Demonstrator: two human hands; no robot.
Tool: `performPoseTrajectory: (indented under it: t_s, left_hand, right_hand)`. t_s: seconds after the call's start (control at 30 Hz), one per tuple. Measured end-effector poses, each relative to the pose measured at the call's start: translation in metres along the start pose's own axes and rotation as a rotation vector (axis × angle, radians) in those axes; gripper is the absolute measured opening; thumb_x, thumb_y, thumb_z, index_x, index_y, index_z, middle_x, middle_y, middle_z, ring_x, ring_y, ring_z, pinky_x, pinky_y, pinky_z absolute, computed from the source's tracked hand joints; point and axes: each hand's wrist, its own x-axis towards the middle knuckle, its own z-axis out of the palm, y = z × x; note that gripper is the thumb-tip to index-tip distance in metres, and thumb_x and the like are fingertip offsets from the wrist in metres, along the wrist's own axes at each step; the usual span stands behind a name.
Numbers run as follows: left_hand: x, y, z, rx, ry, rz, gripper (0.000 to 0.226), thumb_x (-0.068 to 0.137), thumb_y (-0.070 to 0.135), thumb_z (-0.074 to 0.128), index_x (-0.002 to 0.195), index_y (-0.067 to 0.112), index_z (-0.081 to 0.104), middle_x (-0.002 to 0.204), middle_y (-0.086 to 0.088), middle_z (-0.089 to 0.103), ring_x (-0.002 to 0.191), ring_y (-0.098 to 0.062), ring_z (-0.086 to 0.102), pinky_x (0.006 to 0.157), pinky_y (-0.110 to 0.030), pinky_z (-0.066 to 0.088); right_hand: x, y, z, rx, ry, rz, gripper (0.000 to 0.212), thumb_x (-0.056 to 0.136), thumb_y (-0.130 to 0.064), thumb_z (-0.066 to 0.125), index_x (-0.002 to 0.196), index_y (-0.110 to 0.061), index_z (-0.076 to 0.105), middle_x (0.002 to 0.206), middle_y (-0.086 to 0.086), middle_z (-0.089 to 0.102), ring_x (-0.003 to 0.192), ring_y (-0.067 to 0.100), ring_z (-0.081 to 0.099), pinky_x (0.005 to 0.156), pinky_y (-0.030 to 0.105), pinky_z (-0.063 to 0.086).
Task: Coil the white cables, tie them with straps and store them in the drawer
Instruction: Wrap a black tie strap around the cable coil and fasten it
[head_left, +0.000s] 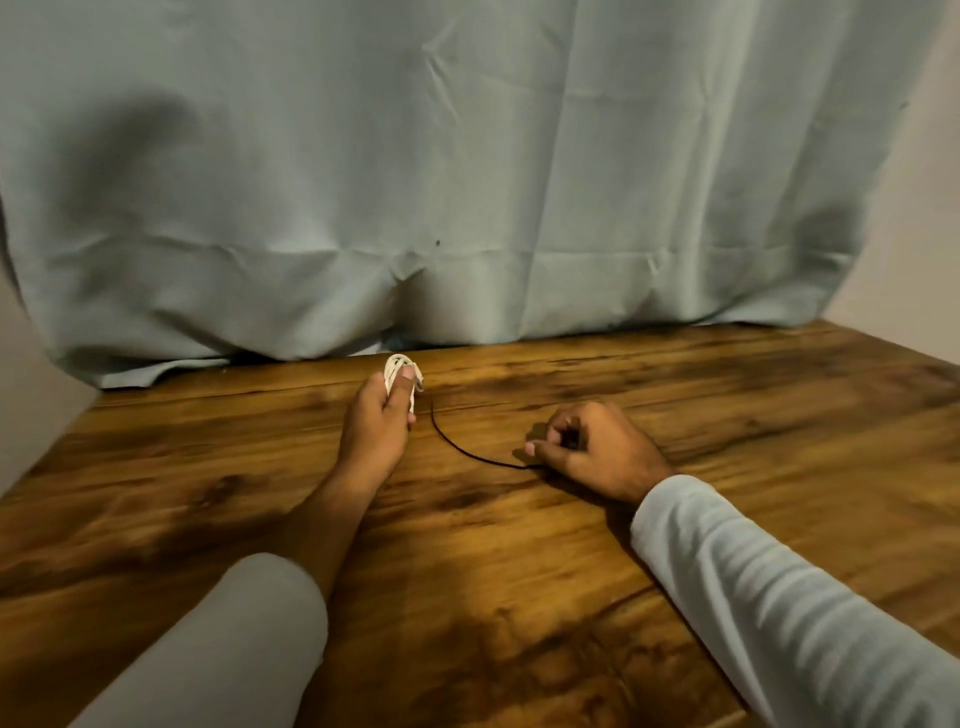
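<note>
My left hand (378, 423) grips a small coil of white cable (396, 367) near the back of the wooden table (519, 571), with the thumb laid across the loops. A thin black strap (457, 444) curves over the tabletop from just right of the coil toward my right hand (587, 447). That hand rests on the table with its fingers curled and pinches the strap's near end. No drawer is in view.
A pale blue-grey curtain (467, 182) hangs along the table's far edge and bunches on the wood at the back left. A bare wall (924, 208) stands at the right. Both forearms wear light sleeves.
</note>
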Motion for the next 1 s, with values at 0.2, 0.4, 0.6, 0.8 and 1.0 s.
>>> performPoseTrajectory:
  t_s: [0.2, 0.4, 0.6, 0.8, 1.0]
  left_hand:
    - [0.006, -0.008, 0.001, -0.063, 0.001, -0.016, 0.032, 0.103, 0.053, 0.05, 0.094, 0.025, 0.064, 0.084, -0.002, 0.064, 0.075, -0.016, 0.057, 0.075, -0.043, 0.05]
    - [0.006, -0.009, 0.002, -0.071, 0.017, 0.005, 0.034, 0.101, 0.053, 0.051, 0.093, 0.022, 0.064, 0.08, -0.002, 0.063, 0.072, -0.016, 0.056, 0.073, -0.045, 0.05]
    - [0.007, -0.01, 0.002, -0.063, 0.017, 0.009, 0.038, 0.097, 0.059, 0.051, 0.085, 0.025, 0.061, 0.077, -0.001, 0.063, 0.07, -0.015, 0.057, 0.071, -0.043, 0.049]
    - [0.001, -0.002, 0.002, -0.015, 0.0, 0.018, 0.032, 0.104, 0.05, 0.049, 0.089, 0.024, 0.062, 0.078, -0.003, 0.063, 0.072, -0.017, 0.057, 0.072, -0.046, 0.051]
    - [0.001, -0.001, 0.002, -0.028, -0.006, 0.004, 0.034, 0.102, 0.053, 0.051, 0.09, 0.024, 0.064, 0.08, -0.003, 0.065, 0.073, -0.017, 0.059, 0.08, -0.053, 0.055]
  right_hand:
    - [0.03, -0.056, 0.035, -0.125, -0.031, -0.084, 0.046, 0.084, -0.07, 0.065, 0.099, -0.028, 0.075, 0.099, -0.007, 0.076, 0.092, 0.017, 0.068, 0.079, 0.034, 0.056]
    - [0.049, -0.078, 0.067, -0.256, 0.087, -0.123, 0.021, 0.097, -0.031, 0.056, 0.097, -0.02, 0.073, 0.1, 0.009, 0.074, 0.095, 0.033, 0.068, 0.076, 0.038, 0.055]
    - [0.041, -0.066, 0.06, -0.067, 0.154, -0.037, 0.014, 0.103, -0.031, 0.051, 0.109, -0.02, 0.058, 0.101, 0.011, 0.07, 0.091, 0.033, 0.064, 0.076, 0.04, 0.053]
    - [0.039, -0.062, 0.055, 0.049, 0.222, -0.085, 0.015, 0.102, -0.024, 0.058, 0.114, -0.024, 0.067, 0.109, 0.002, 0.071, 0.101, 0.022, 0.064, 0.087, 0.043, 0.058]
    - [0.04, -0.061, 0.051, 0.04, 0.342, -0.088, 0.014, 0.103, -0.028, 0.057, 0.107, -0.022, 0.068, 0.104, 0.001, 0.072, 0.095, 0.02, 0.065, 0.082, 0.038, 0.056]
